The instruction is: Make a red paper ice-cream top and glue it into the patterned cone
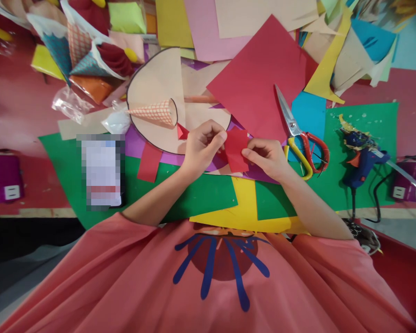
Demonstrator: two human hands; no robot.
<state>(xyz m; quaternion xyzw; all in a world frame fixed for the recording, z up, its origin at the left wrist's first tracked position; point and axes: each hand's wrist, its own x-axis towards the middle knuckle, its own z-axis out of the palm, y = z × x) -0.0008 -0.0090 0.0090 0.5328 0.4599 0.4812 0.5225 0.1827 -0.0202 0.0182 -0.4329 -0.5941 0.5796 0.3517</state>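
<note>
My left hand [205, 145] pinches the left edge of a small piece of red paper [236, 149]. At its right edge, my right hand [266, 156] grips the same piece between thumb and fingers. Under my hands lie purple paper and a beige paper disc [152, 78] with a dark outline. A checked paper cone [154, 112] rests on the disc. Beside my left hand is a small red folded scrap [182, 132], and a red strip [149, 163] lies nearer me. Scissors [294, 132] with red and yellow handles lie open to the right of my right hand.
A large red sheet [263, 76] lies beyond my hands. On the right, a blue glue gun [362, 162] with a cord rests on green paper [377, 125]. A phone [103, 173] is at the left. Several finished cones [79, 46] and colored scraps fill the back.
</note>
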